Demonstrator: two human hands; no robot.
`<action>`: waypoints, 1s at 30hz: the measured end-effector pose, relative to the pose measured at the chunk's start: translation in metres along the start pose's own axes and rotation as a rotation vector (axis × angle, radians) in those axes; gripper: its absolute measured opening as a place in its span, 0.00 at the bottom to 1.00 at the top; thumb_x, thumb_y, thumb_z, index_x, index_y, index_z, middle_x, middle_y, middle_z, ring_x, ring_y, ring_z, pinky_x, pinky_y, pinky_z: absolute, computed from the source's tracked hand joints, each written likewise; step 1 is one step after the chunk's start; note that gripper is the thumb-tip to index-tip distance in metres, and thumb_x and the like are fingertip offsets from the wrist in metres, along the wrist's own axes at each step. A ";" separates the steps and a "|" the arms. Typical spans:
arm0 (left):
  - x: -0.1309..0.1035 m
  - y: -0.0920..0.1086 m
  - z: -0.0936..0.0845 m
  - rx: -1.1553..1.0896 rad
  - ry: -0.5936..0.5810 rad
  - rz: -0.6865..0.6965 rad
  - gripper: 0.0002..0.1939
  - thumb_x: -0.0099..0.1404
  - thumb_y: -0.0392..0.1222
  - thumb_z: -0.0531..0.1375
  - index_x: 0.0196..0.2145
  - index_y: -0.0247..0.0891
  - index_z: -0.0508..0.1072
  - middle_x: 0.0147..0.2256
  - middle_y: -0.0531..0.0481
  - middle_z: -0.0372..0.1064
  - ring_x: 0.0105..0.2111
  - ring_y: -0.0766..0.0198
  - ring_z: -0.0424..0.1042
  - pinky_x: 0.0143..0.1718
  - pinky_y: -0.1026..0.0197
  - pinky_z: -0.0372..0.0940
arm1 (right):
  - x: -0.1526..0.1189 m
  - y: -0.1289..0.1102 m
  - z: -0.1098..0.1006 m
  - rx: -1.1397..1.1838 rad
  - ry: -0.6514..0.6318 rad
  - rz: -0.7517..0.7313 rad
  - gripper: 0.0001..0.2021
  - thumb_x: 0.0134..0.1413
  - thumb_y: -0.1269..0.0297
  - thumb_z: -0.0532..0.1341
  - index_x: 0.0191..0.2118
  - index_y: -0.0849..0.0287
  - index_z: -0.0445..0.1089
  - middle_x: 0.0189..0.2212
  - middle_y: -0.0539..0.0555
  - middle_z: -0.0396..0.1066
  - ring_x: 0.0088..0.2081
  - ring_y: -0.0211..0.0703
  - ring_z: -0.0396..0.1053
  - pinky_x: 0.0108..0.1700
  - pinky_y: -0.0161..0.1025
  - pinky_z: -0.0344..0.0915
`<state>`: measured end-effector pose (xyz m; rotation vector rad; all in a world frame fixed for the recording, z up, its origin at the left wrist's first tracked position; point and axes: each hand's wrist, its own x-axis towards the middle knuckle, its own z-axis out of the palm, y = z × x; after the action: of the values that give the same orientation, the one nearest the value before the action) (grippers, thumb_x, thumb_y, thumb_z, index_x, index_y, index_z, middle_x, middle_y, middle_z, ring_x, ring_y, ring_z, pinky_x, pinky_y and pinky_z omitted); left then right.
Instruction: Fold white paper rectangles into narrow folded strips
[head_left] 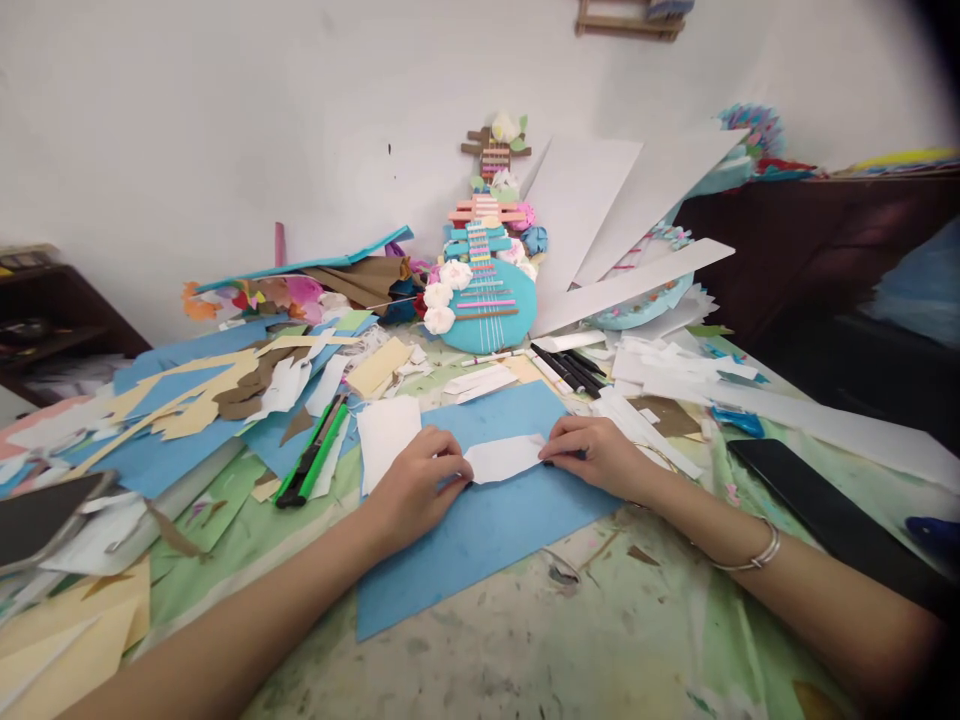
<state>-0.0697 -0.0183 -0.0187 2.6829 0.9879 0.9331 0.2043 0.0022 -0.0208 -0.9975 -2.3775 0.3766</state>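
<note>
- Work in the head view centres on a white paper piece (504,459), held between both hands above the blue sheet (487,545) that lies on the surface (525,650).
- Left hand (421,478) pinches the piece's left end between thumb and fingers; right hand (592,455) pinches its right end likewise.
- Done, as far as shows: the piece is small and separate, its ends narrowed. I judge it partly shaped; whether it is creased or doubled, I cannot tell.
- Left, by the same judgement: the piece is loose, joined to nothing, and rather flat beside the full white flowers (439,308) farther back.
- Those flowers sit along the edge of a blue instrument model (512,310), which stands near the wall with strings and bars in place and looks largely finished.
- Another white sheet (386,435) lies just beyond the left hand, untouched.
- Green cutter (313,450) and black markers (574,370) rest apart from both hands; paper scraps (281,388) spread at the left.
</note>
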 end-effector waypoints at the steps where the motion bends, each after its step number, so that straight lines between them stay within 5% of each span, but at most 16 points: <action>1: 0.000 0.001 0.000 -0.010 -0.019 -0.005 0.08 0.60 0.31 0.56 0.29 0.37 0.73 0.30 0.48 0.66 0.34 0.62 0.64 0.34 0.60 0.62 | 0.000 -0.001 -0.001 -0.002 -0.004 -0.017 0.10 0.55 0.67 0.57 0.34 0.56 0.77 0.31 0.55 0.72 0.30 0.39 0.69 0.33 0.36 0.64; 10: 0.000 0.004 0.000 -0.068 -0.126 -0.098 0.07 0.58 0.31 0.55 0.30 0.37 0.73 0.31 0.49 0.68 0.33 0.63 0.67 0.34 0.62 0.64 | -0.003 -0.006 -0.007 0.043 -0.076 0.001 0.08 0.54 0.67 0.58 0.35 0.55 0.76 0.33 0.54 0.73 0.31 0.40 0.70 0.35 0.37 0.64; 30: 0.004 0.005 0.001 -0.223 -0.162 -0.211 0.06 0.56 0.31 0.56 0.27 0.37 0.72 0.35 0.50 0.63 0.30 0.69 0.66 0.32 0.65 0.64 | 0.003 0.002 -0.002 0.342 -0.105 0.325 0.05 0.43 0.66 0.62 0.28 0.60 0.74 0.23 0.51 0.69 0.24 0.35 0.61 0.26 0.33 0.57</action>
<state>-0.0639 -0.0200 -0.0157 2.3730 1.0390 0.7249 0.2048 0.0055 -0.0192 -1.2191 -2.1356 0.9415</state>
